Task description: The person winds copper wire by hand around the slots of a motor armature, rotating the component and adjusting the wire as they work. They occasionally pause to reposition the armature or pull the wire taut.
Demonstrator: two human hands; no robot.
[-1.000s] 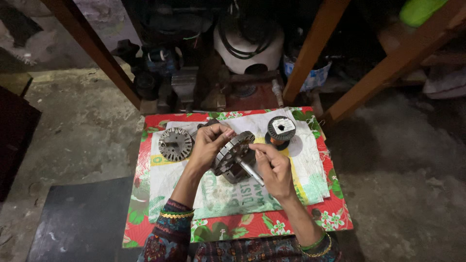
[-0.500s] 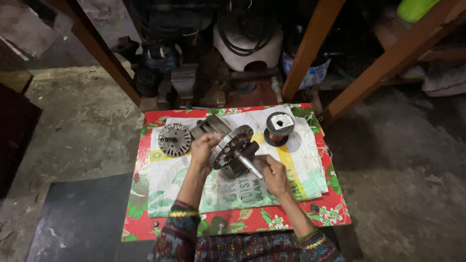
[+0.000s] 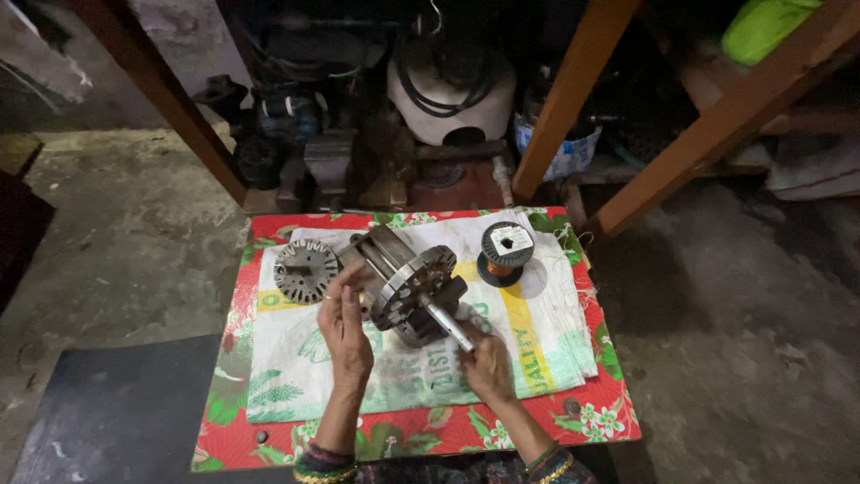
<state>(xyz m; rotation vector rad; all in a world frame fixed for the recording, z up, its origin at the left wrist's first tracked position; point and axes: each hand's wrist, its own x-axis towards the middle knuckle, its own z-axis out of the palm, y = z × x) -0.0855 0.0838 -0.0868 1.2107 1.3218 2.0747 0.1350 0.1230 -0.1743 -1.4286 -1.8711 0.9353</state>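
A round metal motor core (image 3: 414, 291) with a slotted rim and a steel shaft (image 3: 448, 324) is held tilted over a low table (image 3: 591, 421). My left hand (image 3: 345, 324) touches the core's left edge with raised fingers. My right hand (image 3: 485, 366) grips the outer end of the shaft. A flat slotted steel disc (image 3: 305, 270) lies on the sack just left of the core. To the right of the core stands a spool of copper wire (image 3: 505, 252).
A white woven sack (image 3: 546, 336) covers the red flowered tablecloth. Behind the table stand wooden posts (image 3: 573, 94), a white round appliance (image 3: 457, 85) with black cable, dark machine parts and a vice. A dark mat (image 3: 116, 412) lies on the concrete floor at left.
Both hands and the core have shifted a little to the left over the table. The spool and the slotted disc have stayed put.
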